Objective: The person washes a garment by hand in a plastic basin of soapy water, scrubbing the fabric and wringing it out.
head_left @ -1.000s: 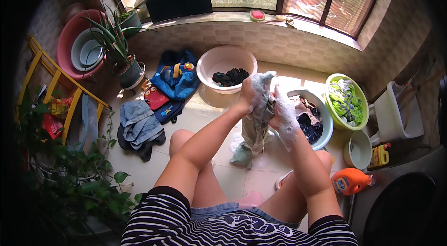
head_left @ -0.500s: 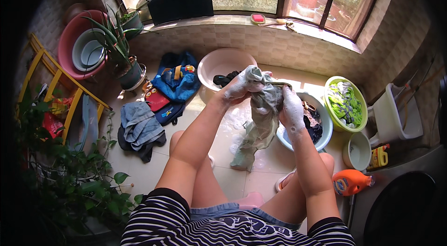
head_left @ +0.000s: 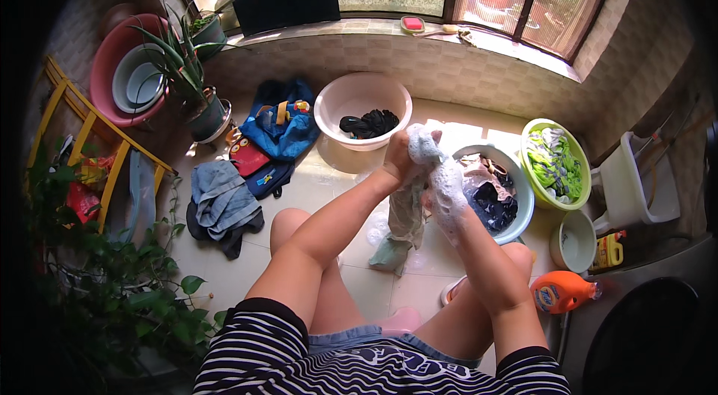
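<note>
A wet grey-green garment (head_left: 406, 217) hangs from my two hands in front of me, its lower end trailing down toward the tiled floor. My left hand (head_left: 399, 158) is closed round its upper part, where a lump of white foam covers the cloth. Close beside it, my right hand (head_left: 446, 192) is thick with suds and also closed on the garment; the foam hides most of its fingers. Just right of my right hand stands a light blue basin (head_left: 526, 208) with dark and pink clothes in water. Beyond my hands, a pale pink basin (head_left: 336, 100) holds black cloth.
At left lie folded blue-grey clothes (head_left: 223, 197) and blue bags (head_left: 280, 126). On the right stand a lime-green basin (head_left: 585, 197) of bright green laundry, a small pale basin (head_left: 574, 242) and an orange detergent bottle (head_left: 562, 292). Soap suds (head_left: 378, 229) wet the floor. A potted aloe (head_left: 206, 118) stands back left.
My hands have come closer together, and the garment's top is now bunched between them under a lump of foam. My right hand has moved left, showing more of the blue basin.
</note>
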A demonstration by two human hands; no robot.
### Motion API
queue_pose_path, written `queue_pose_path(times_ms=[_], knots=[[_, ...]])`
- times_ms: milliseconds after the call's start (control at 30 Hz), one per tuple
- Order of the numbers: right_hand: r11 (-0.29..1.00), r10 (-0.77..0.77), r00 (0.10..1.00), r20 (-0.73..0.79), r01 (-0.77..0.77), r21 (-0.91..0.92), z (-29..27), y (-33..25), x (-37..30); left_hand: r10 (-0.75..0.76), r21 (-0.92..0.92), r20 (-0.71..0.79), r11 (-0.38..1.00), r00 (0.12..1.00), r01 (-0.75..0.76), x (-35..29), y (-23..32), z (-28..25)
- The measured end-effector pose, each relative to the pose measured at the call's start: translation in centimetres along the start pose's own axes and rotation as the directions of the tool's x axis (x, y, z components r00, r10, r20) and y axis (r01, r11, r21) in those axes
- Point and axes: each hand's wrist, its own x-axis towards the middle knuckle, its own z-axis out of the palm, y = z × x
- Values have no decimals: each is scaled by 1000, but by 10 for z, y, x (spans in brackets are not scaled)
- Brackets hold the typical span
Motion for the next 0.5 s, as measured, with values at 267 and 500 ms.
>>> queue_pose_path(times_ms=[267,500], knots=[[994,36,943,331,2,-113,-9,-45,8,-206,-623,194,730,959,283,23,17,-17],[91,-141,939,314,328,-940,-5,-33,-1,-235,-885,363,214,901,413,25,-5,-60]])
